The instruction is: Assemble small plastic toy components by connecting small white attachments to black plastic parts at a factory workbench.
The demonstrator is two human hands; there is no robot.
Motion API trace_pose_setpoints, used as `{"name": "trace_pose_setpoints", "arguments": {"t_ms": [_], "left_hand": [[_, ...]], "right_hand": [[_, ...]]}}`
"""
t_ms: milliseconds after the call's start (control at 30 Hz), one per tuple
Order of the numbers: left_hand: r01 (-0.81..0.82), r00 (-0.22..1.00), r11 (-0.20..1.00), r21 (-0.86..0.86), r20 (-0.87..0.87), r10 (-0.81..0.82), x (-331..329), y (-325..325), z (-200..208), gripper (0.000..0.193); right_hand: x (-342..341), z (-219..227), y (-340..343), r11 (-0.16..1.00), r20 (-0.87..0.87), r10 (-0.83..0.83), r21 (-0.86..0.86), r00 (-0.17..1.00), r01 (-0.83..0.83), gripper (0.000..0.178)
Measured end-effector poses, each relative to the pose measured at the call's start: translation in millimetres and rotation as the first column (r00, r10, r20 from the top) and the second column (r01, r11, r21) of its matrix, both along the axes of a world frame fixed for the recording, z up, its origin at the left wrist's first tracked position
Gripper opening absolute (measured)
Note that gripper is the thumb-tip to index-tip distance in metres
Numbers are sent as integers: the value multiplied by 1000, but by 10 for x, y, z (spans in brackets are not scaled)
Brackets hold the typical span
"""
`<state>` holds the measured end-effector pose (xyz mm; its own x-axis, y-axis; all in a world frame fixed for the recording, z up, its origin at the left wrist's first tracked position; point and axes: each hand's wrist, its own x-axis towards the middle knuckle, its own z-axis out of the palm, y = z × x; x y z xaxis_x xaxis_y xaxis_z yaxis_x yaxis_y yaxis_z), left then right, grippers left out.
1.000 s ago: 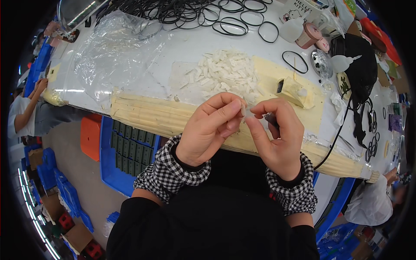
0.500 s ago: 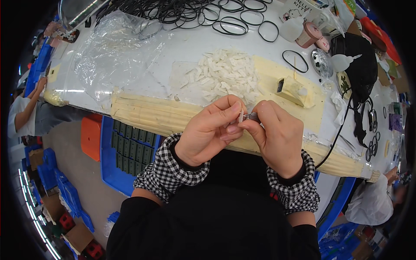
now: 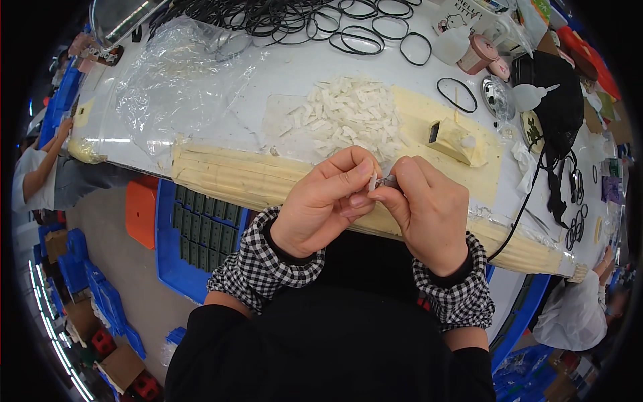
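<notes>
My left hand (image 3: pixel 321 201) pinches a small white strip (image 3: pixel 372 181) between thumb and fingers, just past the table's padded front edge. My right hand (image 3: pixel 434 211) is closed, thumb against forefinger, on a small grey metal-looking piece (image 3: pixel 386 180). The tip of that piece meets the strip or lies right beside it; the fingers hide most of it, so its kind cannot be made out. Behind both hands lies a heap of small white strips (image 3: pixel 351 117). A yellow-wrapped block (image 3: pixel 459 142) with a thin stick stands to the right.
Crumpled clear plastic (image 3: pixel 177 87) covers the table's left part. Black rubber rings (image 3: pixel 355 40) lie along the back. Bottles and a pink jar (image 3: pixel 477 53) crowd the back right. Below the table is a blue crate (image 3: pixel 191 278) of dark green parts. Other people sit at both sides.
My hands stay almost in place, with the right fingers shifting very slightly around the grey piece. At the far right, another person has moved a little.
</notes>
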<state>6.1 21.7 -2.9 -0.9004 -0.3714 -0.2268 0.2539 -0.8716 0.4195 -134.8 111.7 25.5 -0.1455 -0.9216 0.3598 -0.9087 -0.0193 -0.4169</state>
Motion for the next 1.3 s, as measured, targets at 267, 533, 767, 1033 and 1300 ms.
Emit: {"name": "trace_pose_setpoints", "arguments": {"t_ms": [267,533,767,1033,1300], "left_hand": [[-6,1000,1000,-7,3,6,-9,7,-6,12],[-14,1000,999,-35,24,15,-3,15,-8,12],[-20,999,998,-57,45,23,-4,22,-6,12],[-28,998,996,-82,48,32,4,27,7,13],[-21,998,998,-66,50,24,10,33,14,12]], "right_hand": [[3,8,11,1000,13,18,10,1000,-19,33],[1,-4,6,1000,-7,-8,-12,1000,8,34],[1,-2,6,1000,-22,-14,-11,1000,13,34],[4,47,23,999,56,18,42,998,-21,34],[0,31,19,999,27,16,33,1000,-17,31]]}}
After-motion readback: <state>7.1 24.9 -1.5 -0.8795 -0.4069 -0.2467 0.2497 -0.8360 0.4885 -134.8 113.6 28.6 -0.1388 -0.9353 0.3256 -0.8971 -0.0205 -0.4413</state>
